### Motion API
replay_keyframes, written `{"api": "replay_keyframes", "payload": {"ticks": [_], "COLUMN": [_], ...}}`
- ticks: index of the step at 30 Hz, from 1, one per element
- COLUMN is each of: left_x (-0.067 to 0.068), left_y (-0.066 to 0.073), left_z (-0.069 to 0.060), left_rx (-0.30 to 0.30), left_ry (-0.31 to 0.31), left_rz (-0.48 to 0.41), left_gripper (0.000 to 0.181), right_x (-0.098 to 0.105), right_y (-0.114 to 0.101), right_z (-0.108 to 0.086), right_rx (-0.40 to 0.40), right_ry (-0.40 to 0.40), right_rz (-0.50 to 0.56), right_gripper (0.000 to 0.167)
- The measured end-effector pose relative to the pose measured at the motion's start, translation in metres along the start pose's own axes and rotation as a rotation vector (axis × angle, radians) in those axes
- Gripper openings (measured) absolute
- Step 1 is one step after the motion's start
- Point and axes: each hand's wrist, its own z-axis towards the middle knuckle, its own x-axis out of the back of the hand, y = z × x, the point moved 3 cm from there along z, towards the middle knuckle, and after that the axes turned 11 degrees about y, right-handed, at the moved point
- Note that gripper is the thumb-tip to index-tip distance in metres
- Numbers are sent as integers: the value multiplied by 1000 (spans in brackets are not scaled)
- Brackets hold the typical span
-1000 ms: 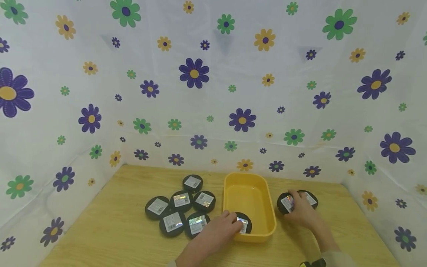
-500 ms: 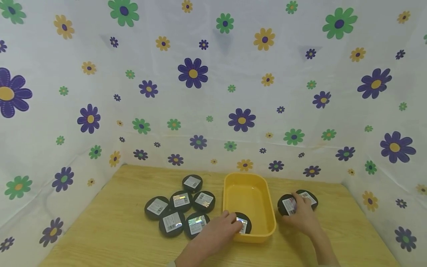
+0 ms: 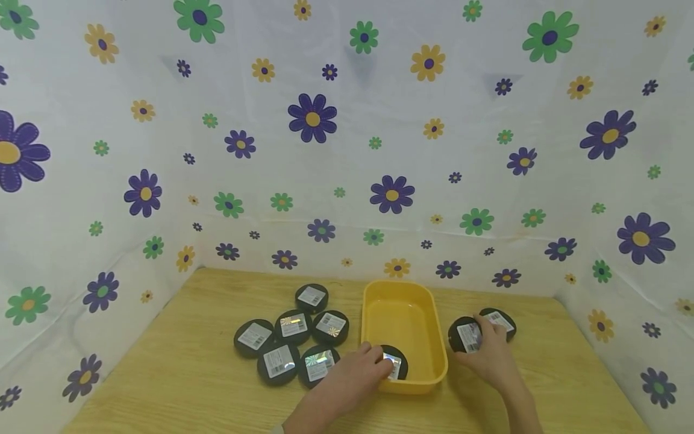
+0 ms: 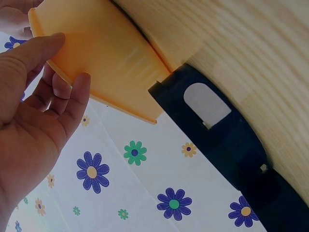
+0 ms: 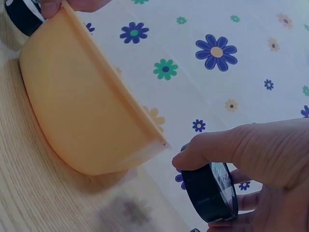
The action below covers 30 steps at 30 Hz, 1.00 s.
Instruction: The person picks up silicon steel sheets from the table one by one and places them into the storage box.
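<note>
My left hand (image 3: 352,377) grips the near-left rim of a yellow plastic tub (image 3: 444,361), thumb against its outer wall in the left wrist view and the other fingers over the rim. Inside the tub's near end lies a round black container (image 3: 400,357) with a silver-white label, partly covered by those fingers. Right of the tub, my right hand (image 3: 493,355) holds another round black container (image 3: 461,333) between thumb and fingers. In the right wrist view this container (image 5: 205,195) appears edge-on, its label towards the palm.
Left of the tub, several labelled black containers (image 3: 293,326) lie close together on the wooden table (image 3: 184,367). Another black container (image 3: 499,322) lies behind my right hand. Flower-patterned white cloth (image 3: 347,163) surrounds the back and sides.
My right hand's fingers have moved from the container's label towards its right edge, and that container has shifted slightly nearer to me. My left hand and the tub hold almost still.
</note>
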Motion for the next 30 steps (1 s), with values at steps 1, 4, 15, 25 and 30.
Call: {"api": "replay_keyframes", "payload": {"ticks": [1,4,15,25,30], "left_x": [0,-1,-1,2,0], "left_y": [0,1,3,2,2], "left_z": [0,0,1,1,0], "left_rx": [-2,-17,-7,8,-13], "left_ry": [5,27,26,-7,27], "left_rz": [-3,-4,10,7,34], "left_gripper": [18,18,19,19,21], "right_x": [1,3,10,14,14], "right_y": [0,0,1,-3,-6], "right_z": [-1,-3,-4,-7,-9], "right_rx": [-2,-6,5,18,44], "right_ry": [1,-1,-6,0,12], "right_rz": [2,6,-10,-8,2], "right_gripper": [100,100,99,99,100]}}
